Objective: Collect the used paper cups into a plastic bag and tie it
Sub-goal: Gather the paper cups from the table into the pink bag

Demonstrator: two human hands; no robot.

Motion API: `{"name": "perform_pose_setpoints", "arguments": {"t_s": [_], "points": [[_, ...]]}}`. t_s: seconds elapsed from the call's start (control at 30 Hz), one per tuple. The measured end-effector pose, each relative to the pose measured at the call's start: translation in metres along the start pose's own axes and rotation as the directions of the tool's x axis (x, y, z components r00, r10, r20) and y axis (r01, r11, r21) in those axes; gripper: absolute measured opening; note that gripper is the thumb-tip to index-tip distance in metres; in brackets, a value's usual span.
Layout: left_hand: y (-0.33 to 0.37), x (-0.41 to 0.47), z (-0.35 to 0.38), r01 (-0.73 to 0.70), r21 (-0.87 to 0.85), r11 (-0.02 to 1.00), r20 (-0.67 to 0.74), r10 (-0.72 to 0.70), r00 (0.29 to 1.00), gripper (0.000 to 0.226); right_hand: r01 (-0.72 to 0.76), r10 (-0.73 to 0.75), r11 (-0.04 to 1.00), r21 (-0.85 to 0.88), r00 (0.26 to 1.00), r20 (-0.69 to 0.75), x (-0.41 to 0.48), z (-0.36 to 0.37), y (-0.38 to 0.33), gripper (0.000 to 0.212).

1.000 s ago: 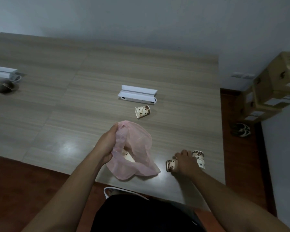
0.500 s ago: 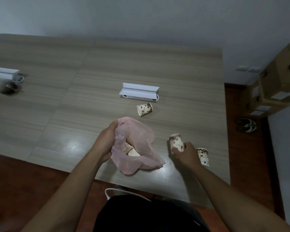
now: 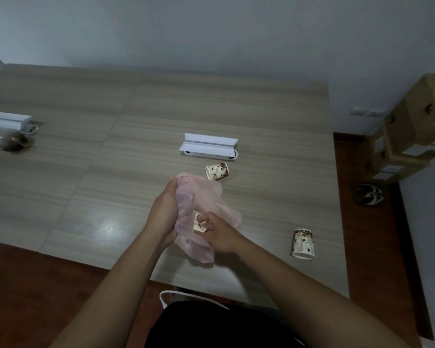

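A thin pink plastic bag [image 3: 206, 197] lies near the table's front edge, and my left hand [image 3: 165, 212] grips its rim and holds the mouth apart. My right hand [image 3: 217, 231] is closed on a brown-patterned paper cup [image 3: 198, 222] right at the bag's mouth. One more patterned cup [image 3: 217, 171] lies on its side just behind the bag. A third cup [image 3: 303, 244] lies tipped over to the right, close to the table's right edge.
A white open box [image 3: 209, 146] sits behind the cups on the wooden table [image 3: 85, 172]. At the far left are another white box [image 3: 7, 121] and a dark object [image 3: 14, 144]. Cardboard boxes [image 3: 410, 129] and sandals [image 3: 368, 194] are on the floor at right.
My right hand picked a cup up from the table at the right and carried it left to the bag's mouth. The left hand kept its hold on the bag.
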State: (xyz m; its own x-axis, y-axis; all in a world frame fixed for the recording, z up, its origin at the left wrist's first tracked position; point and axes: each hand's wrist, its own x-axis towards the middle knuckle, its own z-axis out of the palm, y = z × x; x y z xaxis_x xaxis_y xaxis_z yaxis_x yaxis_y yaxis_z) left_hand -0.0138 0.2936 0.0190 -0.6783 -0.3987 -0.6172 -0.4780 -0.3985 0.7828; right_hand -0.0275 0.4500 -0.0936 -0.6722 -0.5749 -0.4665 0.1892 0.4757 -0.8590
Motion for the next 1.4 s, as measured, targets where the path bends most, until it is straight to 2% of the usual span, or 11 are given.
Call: {"name": "perform_pose_setpoints", "arguments": {"t_s": [0.1,0.23,0.33,0.43,0.57,0.8,0.9,1.03,1.17,1.27,1.4], "points": [[-0.002,-0.008,0.005,0.032,-0.04,0.999,0.029,-0.031,0.999,0.052,0.025,-0.02,0.97,-0.244,1.0,0.022,0.003,0.007,0.006,0.047],[-0.005,-0.008,0.006,0.032,-0.081,0.996,0.04,-0.029,0.999,0.05,0.007,0.007,0.902,-0.433,0.999,0.032,0.016,0.01,0.034,0.07],[-0.009,-0.007,-0.001,0.053,-0.084,0.995,0.068,-0.047,0.997,0.054,-0.034,0.014,0.907,-0.421,0.999,-0.052,0.011,-0.008,0.029,0.057],[-0.013,-0.003,-0.005,0.038,-0.051,0.998,0.056,-0.035,0.998,0.05,-0.091,0.005,0.95,-0.3,0.962,-0.274,0.009,-0.034,0.03,0.028],[-0.017,0.0,-0.006,0.05,-0.032,0.998,0.055,-0.049,0.997,0.05,-0.158,0.052,0.974,-0.161,0.854,-0.518,0.001,-0.085,0.042,0.044],[-0.016,-0.002,-0.006,0.071,-0.04,0.997,0.067,-0.069,0.995,0.048,-0.506,0.32,0.856,-0.109,0.684,-0.656,-0.031,-0.147,0.114,0.017],[-0.017,-0.001,-0.007,0.078,-0.04,0.996,0.075,-0.075,0.994,0.046,-0.62,0.414,0.778,-0.107,0.633,-0.654,-0.039,-0.151,0.139,0.03],[-0.016,-0.003,-0.012,0.091,-0.065,0.994,0.059,-0.087,0.994,0.041,-0.792,0.585,0.608,-0.053,0.492,-0.645,-0.047,-0.144,0.166,0.066],[-0.013,-0.006,-0.02,0.109,-0.084,0.99,0.046,-0.106,0.993,0.04,-0.836,0.659,0.547,0.052,0.391,-0.642,-0.049,-0.136,0.184,0.084],[-0.014,-0.006,-0.028,0.129,-0.102,0.986,0.041,-0.126,0.991,0.039,-0.834,0.686,0.543,0.101,0.37,-0.627,-0.046,-0.137,0.193,0.096],[-0.017,-0.003,-0.037,0.136,-0.121,0.983,0.037,-0.133,0.99,0.04,-0.791,0.707,0.594,0.15,0.423,-0.567,-0.04,-0.147,0.209,0.108]]}}
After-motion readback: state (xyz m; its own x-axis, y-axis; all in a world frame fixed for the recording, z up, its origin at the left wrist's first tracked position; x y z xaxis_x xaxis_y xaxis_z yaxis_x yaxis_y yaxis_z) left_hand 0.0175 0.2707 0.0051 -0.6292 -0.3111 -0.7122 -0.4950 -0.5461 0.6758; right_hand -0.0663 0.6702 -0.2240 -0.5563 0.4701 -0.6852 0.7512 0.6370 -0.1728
